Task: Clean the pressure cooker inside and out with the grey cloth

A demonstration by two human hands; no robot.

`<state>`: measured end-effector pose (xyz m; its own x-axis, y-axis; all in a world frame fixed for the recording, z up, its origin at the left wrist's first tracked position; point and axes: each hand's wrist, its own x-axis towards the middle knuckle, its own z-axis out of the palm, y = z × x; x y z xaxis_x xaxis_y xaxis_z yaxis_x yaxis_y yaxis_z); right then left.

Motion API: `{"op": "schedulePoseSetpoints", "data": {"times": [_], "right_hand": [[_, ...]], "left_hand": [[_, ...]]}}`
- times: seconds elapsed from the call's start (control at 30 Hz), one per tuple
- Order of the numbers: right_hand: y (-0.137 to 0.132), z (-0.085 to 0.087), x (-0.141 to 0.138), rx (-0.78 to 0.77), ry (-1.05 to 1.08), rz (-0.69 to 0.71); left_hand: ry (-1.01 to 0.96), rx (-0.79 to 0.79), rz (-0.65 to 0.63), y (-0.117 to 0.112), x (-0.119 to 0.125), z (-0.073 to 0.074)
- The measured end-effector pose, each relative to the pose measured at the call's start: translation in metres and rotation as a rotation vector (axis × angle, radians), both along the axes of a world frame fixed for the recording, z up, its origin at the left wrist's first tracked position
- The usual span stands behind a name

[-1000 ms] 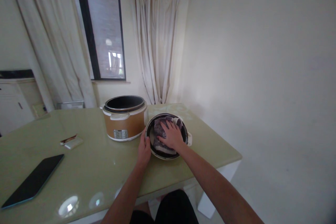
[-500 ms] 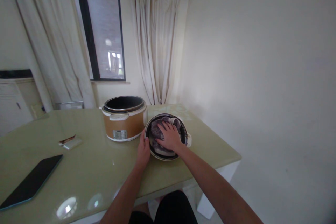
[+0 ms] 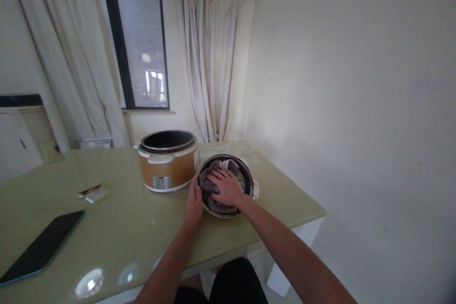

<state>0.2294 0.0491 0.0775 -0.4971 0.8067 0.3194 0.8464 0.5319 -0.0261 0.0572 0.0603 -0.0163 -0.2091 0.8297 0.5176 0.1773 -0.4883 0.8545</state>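
A round cooker lid [image 3: 246, 176] lies on the table with its dark, metal-rimmed inner side facing up and a white handle piece at its right. My left hand [image 3: 194, 203] is closed on the lid's left edge, thumb at the rim. Bunched inside the lid is a grey-purple cloth [image 3: 207, 182] with a pale edge. My right hand [image 3: 225, 188] keeps hold of this cloth from above, fingers slightly apart and pressing it against the inner face; the palm hides part of it. Close by on the left stands an electric cooker [image 3: 171, 171], brown and white, its top uncovered and a dark pot inside.
The pale green glossy table [image 3: 135, 237] ends at a right corner near the wall. A dark tablet-like slab [image 3: 42, 247] lies at the left, with a small white packet [image 3: 98, 194] and a thin brown item [image 3: 90, 190] beyond it. Curtains and a window are behind.
My right hand and the cloth have slid a little to the left within the lid, uncovering more of its inner right side. My left hand stays on the rim.
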Motion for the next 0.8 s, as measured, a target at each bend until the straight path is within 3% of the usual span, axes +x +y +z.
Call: {"op": "schedulePoseSetpoints", "data": {"times": [0.33, 0.5, 0.8], "right_hand": [[-0.03, 0.005, 0.018, -0.071, -0.044, 0.164], [-0.041, 0.011, 0.027, -0.09, -0.105, 0.127], [-0.037, 0.017, 0.032, -0.085, -0.152, 0.023]], "left_hand": [[0.021, -0.01, 0.017, -0.006, 0.0, 0.005], [0.019, 0.001, 0.031, -0.006, -0.001, 0.004], [0.016, -0.004, 0.034, -0.003, -0.001, 0.001]]}}
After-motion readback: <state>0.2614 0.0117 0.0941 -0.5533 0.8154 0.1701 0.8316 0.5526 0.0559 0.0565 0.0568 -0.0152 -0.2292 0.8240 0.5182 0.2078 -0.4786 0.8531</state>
